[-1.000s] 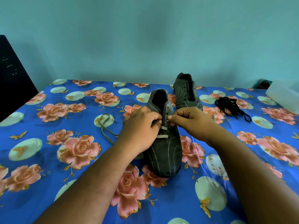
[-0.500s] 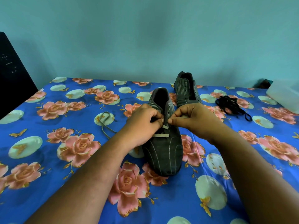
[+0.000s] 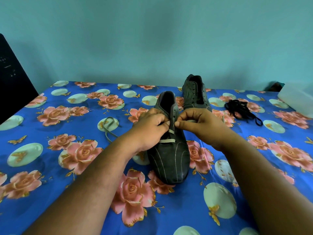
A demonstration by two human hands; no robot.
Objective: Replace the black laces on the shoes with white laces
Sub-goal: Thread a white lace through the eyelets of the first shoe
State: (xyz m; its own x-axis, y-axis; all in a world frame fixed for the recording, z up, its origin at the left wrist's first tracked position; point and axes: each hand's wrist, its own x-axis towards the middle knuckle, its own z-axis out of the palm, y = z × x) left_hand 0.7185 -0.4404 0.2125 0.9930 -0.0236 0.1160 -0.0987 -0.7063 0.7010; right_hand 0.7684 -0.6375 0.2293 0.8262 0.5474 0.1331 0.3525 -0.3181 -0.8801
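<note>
On the blue cloth with pink roses (image 3: pixel 50 209), right in front of me, sits the near shoe (image 3: pixel 171 158); its toe points at me and its open end points at the wall; my left hand (image 3: pixel 149 129) is on its left side and my right hand (image 3: pixel 198 124) is on its right side, and the two hands almost meet over the top of the shoe; my left fingers are curled and pinch the white lace (image 3: pixel 166 141) by the holes; my right fingers are curled too and pinch another bit of that lace, which shows pale under my hand; two short pale bars of lace cross the shoe just below my hands, closer to the toe; a loose end of the lace (image 3: pixel 108 128) lies in a loop on the cloth to the left of my left hand; the other shoe (image 3: pixel 194 94) stands farther back, just behind my right hand, and I see small holes in it; the black laces (image 3: pixel 240 109) lie in a heap on the cloth to the right, well apart from my hands; a pale box (image 3: pixel 298 102) sits at the far right edge; a dark thing (image 3: pixel 10 82) stands at the left, with tiny marks on it too small to read; I can read no name on the shoes.
</note>
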